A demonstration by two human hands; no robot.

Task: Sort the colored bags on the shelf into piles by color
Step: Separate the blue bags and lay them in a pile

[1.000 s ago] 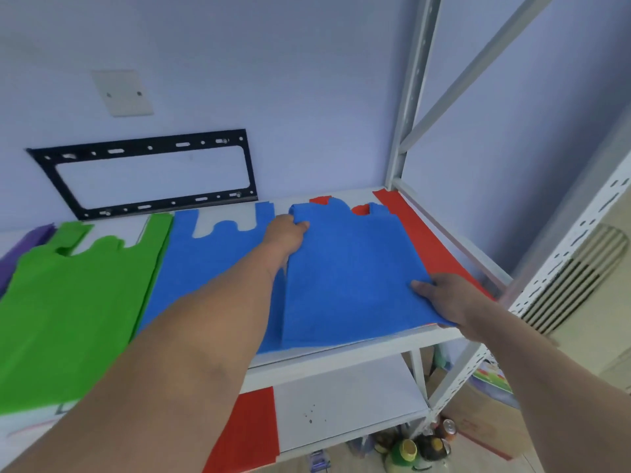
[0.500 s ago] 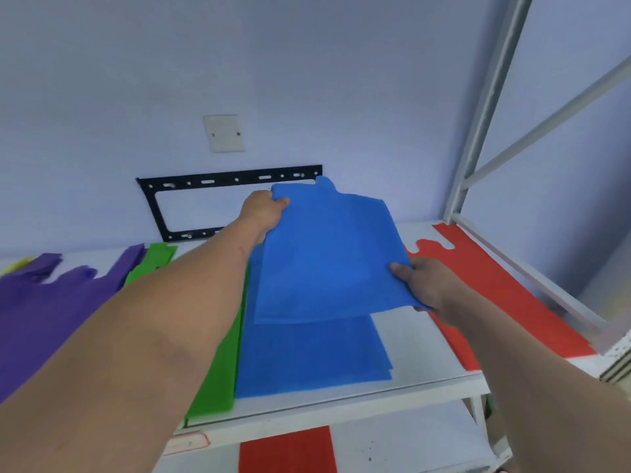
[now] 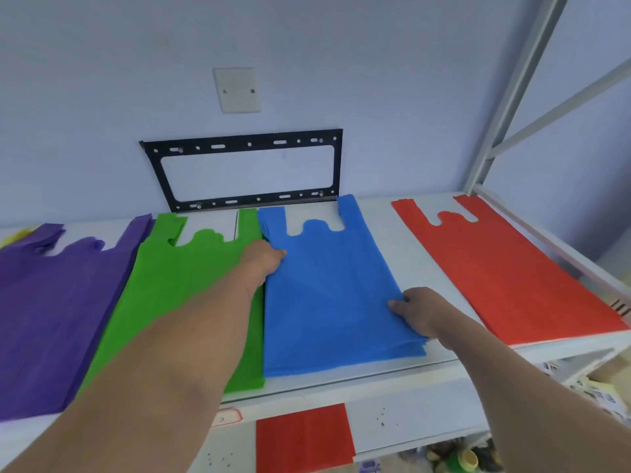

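A blue bag (image 3: 327, 295) lies flat on top of a blue pile in the middle of the white shelf (image 3: 375, 375). My left hand (image 3: 263, 259) grips its upper left edge, just below the handles. Fingers of my right hand (image 3: 420, 312) curl over its right edge near the lower corner. To the left lie a green bag (image 3: 177, 285) and a purple bag (image 3: 58, 312), each overlapping the bag beside it. A red bag (image 3: 505, 268) lies apart at the right end. A sliver of yellow bag (image 3: 15, 235) shows at the far left.
A black metal bracket (image 3: 246, 145) and a wall plate (image 3: 236, 90) sit on the wall behind the shelf. The shelf's upright post (image 3: 512, 97) rises at the right. Another red bag (image 3: 304, 435) lies on the lower shelf, with bottles on the floor below.
Both hands lifted the blue bag off the red one at the right, carried it left and laid it down on the blue pile. The red bag is now uncovered.
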